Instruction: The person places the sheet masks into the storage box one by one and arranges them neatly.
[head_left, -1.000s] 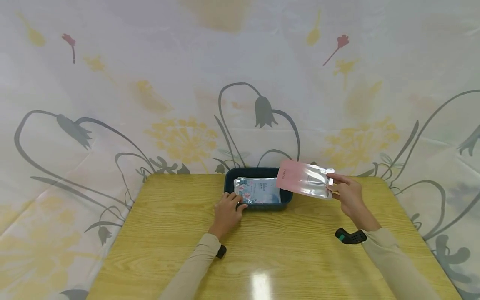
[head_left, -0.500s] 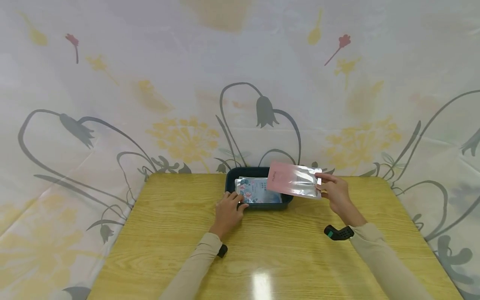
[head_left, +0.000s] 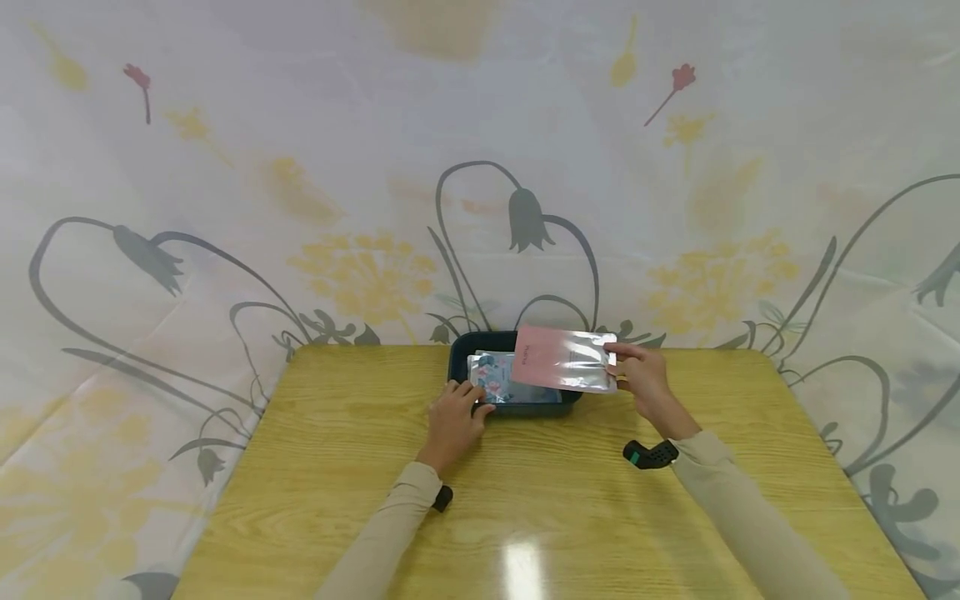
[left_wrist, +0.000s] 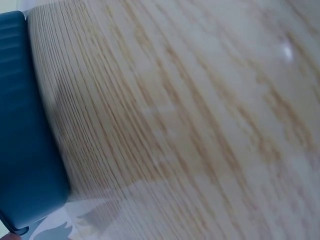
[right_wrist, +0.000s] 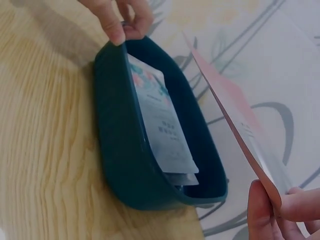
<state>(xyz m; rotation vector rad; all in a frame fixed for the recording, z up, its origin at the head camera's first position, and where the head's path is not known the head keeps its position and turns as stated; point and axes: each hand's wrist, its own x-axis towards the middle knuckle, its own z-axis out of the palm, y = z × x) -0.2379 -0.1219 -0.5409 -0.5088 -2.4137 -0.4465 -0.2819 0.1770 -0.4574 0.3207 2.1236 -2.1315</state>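
My right hand [head_left: 643, 382] pinches the right end of a flat pink and silver foil pouch [head_left: 558, 358]. The pouch hangs over a dark blue-green plastic bin [head_left: 528, 411], apart from what lies inside; the right wrist view catches the pouch [right_wrist: 227, 107] nearly edge-on above the far rim. Inside the bin are blue floral foil pouches [head_left: 495, 382], one on top and part of another showing beneath. My left hand [head_left: 453, 425] grips the bin's near-left rim, with fingers over the edge and thumb outside, as the right wrist view confirms.
The bin stands at the back of a wooden table [head_left: 360, 500], close to a floral cloth backdrop [head_left: 375, 167]. A black band [head_left: 651, 455] is worn on the right wrist. In the left wrist view, the bin's outer wall [left_wrist: 30, 120] fills the left side.
My right hand has carried the pink pouch leftward, so it covers more of the bin and the blue pouch. My left hand has stayed on the rim.
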